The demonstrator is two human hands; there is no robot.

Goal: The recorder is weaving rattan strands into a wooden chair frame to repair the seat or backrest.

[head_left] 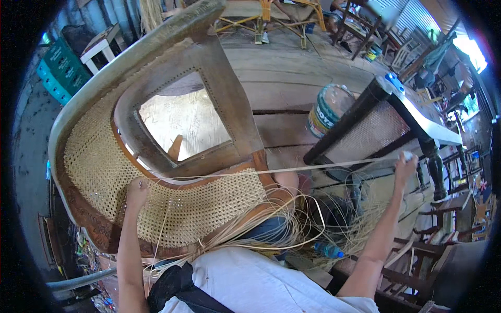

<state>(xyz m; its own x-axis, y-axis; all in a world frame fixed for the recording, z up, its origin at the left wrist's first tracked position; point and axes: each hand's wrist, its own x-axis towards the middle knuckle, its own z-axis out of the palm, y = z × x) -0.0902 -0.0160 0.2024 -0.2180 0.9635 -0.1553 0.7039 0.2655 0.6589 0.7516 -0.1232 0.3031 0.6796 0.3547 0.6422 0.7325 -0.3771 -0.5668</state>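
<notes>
A large curved wooden chair frame (237, 78) leans across my lap, with a square opening edged by small holes. Pale woven cane (209, 208) fills its curved near part. My left hand (137, 192) rests against this weave, fingers closed on a long cane strand (334, 166). The strand stretches across the weave to my right hand (406, 166), which is raised far out to the right and pinches its other end. Loose cane strands (271, 224) lie in a tangled heap over my lap and to the right.
A paint bucket (331, 109) stands on the plank floor beyond the chair frame. Right of it is a dark wooden piece with a cane panel (373, 130). A blue plastic bottle (327, 249) lies among the strands. Green crates (62, 73) are stacked at far left.
</notes>
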